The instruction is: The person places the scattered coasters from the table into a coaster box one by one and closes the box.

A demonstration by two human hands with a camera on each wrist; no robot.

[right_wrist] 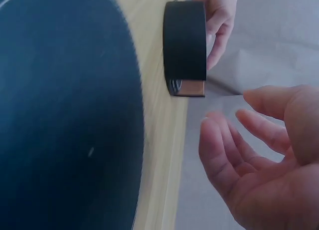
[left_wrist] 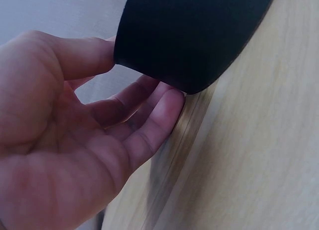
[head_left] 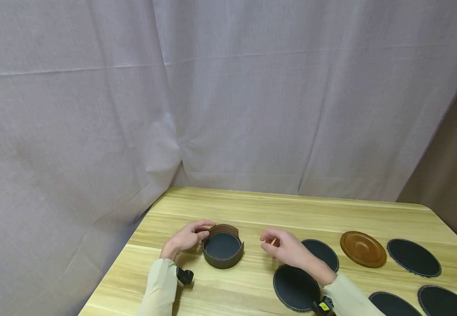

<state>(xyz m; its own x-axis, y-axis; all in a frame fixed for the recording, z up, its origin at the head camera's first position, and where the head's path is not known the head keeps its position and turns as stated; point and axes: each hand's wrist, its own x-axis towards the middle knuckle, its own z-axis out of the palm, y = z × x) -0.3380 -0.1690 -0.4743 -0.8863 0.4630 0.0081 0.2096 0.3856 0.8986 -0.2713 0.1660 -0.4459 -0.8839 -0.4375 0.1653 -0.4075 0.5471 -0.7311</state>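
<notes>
Black outside and brown inside, the round holder (head_left: 223, 262) stands on the wooden surface (head_left: 236, 298) with a black disc (head_left: 223, 245) inside. My left hand (head_left: 187, 237) has thumb and fingers clamped on its left side. My right hand (head_left: 286, 247) hovers to its right, apart from it, fingers loosely bent and parted from the thumb. Rightward I see more black discs (head_left: 414, 257) and one brown disc (head_left: 362, 249) lying flat.
</notes>
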